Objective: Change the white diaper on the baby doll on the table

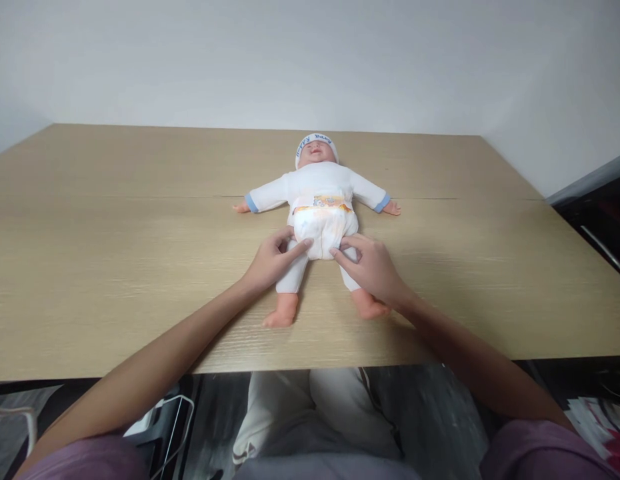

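A baby doll (320, 179) lies on its back with its arms spread and its feet toward me. It wears a white suit with blue cuffs and a white printed hat (316, 141). Around its hips sits a white diaper (320, 230) with an orange printed waistband. My left hand (276, 259) pinches the diaper's edge at the leg on the left, thumb on top. At the other leg, my right hand (373, 267) grips the opposite edge between thumb and fingers. Some fingertips of both hands are hidden against the doll's legs.
The doll rests on a wide light-wood table (140, 267), whose front edge is close to me. A seam crosses the tabletop. Behind stands a pale wall (270, 60). Below the edge are a white cable (187, 407) at left and papers (590, 423) at right.
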Tool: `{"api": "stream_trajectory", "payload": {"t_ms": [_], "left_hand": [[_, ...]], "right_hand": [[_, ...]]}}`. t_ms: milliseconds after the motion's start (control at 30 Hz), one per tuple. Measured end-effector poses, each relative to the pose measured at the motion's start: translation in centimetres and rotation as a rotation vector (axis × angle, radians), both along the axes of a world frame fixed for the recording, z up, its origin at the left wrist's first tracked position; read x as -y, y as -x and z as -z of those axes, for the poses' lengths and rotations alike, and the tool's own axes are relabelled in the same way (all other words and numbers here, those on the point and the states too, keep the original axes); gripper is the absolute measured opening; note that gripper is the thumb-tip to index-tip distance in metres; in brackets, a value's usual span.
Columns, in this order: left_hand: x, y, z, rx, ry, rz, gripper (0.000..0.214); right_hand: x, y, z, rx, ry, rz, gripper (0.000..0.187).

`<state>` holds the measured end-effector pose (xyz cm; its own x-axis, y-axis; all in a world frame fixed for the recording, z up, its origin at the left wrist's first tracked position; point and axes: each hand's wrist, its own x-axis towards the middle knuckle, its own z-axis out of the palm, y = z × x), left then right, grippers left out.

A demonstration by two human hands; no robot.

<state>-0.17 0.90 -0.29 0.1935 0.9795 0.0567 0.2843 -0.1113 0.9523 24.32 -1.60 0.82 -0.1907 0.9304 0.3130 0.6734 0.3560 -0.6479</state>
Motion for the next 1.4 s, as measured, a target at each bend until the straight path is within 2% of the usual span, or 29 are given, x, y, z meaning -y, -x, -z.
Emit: {"api": "stream_trajectory", "payload": {"t_ms": [233,400,633,700,833,933,1033,1100,1167,1233,1300,1400], "left_hand": [[-0.2,0.3,0.0,0.043,0.041,0.024,0.043],[-0.5,0.9,0.2,0.179,0.14,0.065,0.045],[-1.3,0.9,0.8,0.259,0.178,0.026,0.047],[-1.2,0.9,0.7,0.252,0.163,0.018,0.047],[0.0,2.6,0.1,0.142,0.076,0.044,0.052],[1.1,5.8,-0.2,-0.068,-0.096,0.023,0.047],[0.8,9.0,0.4,-0.309,-0.296,-0.066,0.038],[-0.5,10.1,1.1,-0.442,-0.421,-0.121,0.037],[-2.7,10.0,1.9,-0.551,-0.52,-0.161,0.047],[-5.6,8.9,2.4,-0.637,-0.579,-0.188,0.062],[-8.7,7.1,2.7,-0.697,-0.607,-0.219,0.073],[-12.7,4.5,2.7,-0.752,-0.57,-0.232,0.073]], "right_hand": [[0.0,0.1,-0.2,-0.108,0.047,0.003,0.021],[0.4,-0.4,-0.6,-0.144,0.103,0.019,0.018],[0.1,-0.5,0.7,-0.101,-0.091,0.09,0.013],[0.0,-0.5,1.1,-0.119,-0.102,0.101,0.015],[1.1,-1.5,1.5,-0.125,-0.078,0.065,0.018],[2.6,-3.7,2.0,-0.098,-0.095,0.037,0.031],[2.5,-6.5,3.0,-0.071,-0.112,0.07,0.032],[0.7,-8.0,3.6,-0.009,-0.16,0.097,0.032],[-2.4,-8.6,3.7,0.101,-0.255,0.132,0.039],[-6.3,-8.3,3.5,0.219,-0.345,0.195,0.054],[-10.2,-7.5,3.1,0.331,-0.366,0.197,0.066],[-14.9,-6.1,2.8,0.435,-0.336,0.135,0.074]]}}
